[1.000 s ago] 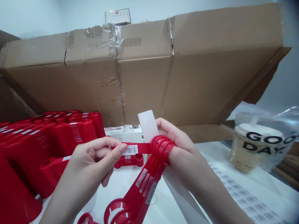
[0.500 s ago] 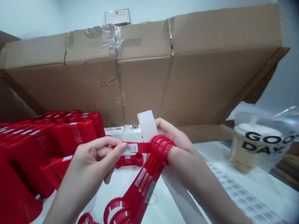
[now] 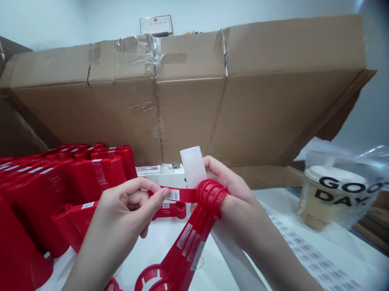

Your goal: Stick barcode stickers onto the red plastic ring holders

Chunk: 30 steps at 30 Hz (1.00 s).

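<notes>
Left hand (image 3: 129, 214) is clamped on a flat red plastic strip (image 3: 184, 194) with a barcode label, and a ribbed red plastic ring (image 3: 212, 197) is gripped by the right hand (image 3: 236, 191). A translucent white plastic sleeve (image 3: 193, 167) is stood upright at the ring's 12 o'clock.

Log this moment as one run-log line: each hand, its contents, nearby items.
left hand: pinches red plastic bar | right hand: holds red ringed head, white block | nearby: stacked red plastic parts; barcode sheet
</notes>
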Tool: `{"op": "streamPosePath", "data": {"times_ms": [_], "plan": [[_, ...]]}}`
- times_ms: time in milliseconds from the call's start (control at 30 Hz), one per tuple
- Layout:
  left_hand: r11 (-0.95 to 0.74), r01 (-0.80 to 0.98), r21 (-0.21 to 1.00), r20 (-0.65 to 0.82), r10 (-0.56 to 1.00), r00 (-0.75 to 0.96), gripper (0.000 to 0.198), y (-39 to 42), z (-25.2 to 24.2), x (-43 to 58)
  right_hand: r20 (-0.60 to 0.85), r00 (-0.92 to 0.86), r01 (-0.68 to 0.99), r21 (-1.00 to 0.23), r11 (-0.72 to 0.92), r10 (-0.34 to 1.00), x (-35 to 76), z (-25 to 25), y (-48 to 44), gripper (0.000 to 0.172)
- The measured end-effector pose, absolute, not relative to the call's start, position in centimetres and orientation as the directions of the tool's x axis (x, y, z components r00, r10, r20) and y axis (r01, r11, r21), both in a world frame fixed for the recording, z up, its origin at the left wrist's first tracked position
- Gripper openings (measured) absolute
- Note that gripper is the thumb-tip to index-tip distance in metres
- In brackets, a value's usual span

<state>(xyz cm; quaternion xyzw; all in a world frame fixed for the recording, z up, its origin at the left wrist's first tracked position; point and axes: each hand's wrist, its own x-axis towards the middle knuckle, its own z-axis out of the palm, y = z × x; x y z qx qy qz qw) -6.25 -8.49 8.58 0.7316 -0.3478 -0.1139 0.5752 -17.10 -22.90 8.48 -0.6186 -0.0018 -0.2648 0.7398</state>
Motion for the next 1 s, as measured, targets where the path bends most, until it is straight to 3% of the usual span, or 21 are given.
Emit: {"op": "streamPosePath", "data": {"times_ms": [133, 233, 367, 467, 667, 800, 1000], "plan": [[-0.104, -0.365, 0.925, 0.227, -0.618, 0.752, 0.049, -8.8, 8.2, -6.0, 0.309, 0.853, 0.381, -0.920, 0.097, -0.421, -17.1, 8.7, -22.7, 0.023], [-0.170, -0.455, 0.874, 0.318, -0.507, 0.801, 0.058, -9.0, 8.0, -5.4, 0.301, 0.839, 0.358, -0.933, 0.044, -0.453, -16.6, 8.6, -23.0, 0.019], [-0.361, -0.695, 0.622, 0.635, -0.287, 0.717, 0.051, -9.5, 7.4, -4.9, 0.352, 0.810, 0.393, -0.919, -0.011, -0.469, -15.8, 8.2, -23.9, 0.014], [-0.307, -0.821, 0.482, 0.768, -0.302, 0.564, 0.054, -10.1, 6.6, -5.2, 0.386, 0.786, 0.416, -0.908, -0.049, -0.483, -15.6, 8.0, -23.9, 0.011], [-0.221, -0.681, 0.698, 0.467, -0.581, 0.667, 0.044, -10.4, 6.5, -5.2, 0.435, 0.749, 0.397, -0.898, -0.187, -0.499, -15.8, 7.9, -23.1, 0.013], [-0.128, -0.599, 0.791, 0.342, -0.719, 0.605, 0.041, -9.5, 7.4, -5.1, 0.530, 0.668, 0.392, -0.848, -0.358, -0.522, -16.0, 8.0, -24.0, 0.015], [-0.278, -0.657, 0.700, 0.119, -0.863, 0.492, 0.042, -9.0, 8.5, -7.0, 0.584, 0.617, 0.344, -0.803, -0.486, -0.528, -16.4, 8.1, -25.4, 0.017]]}}
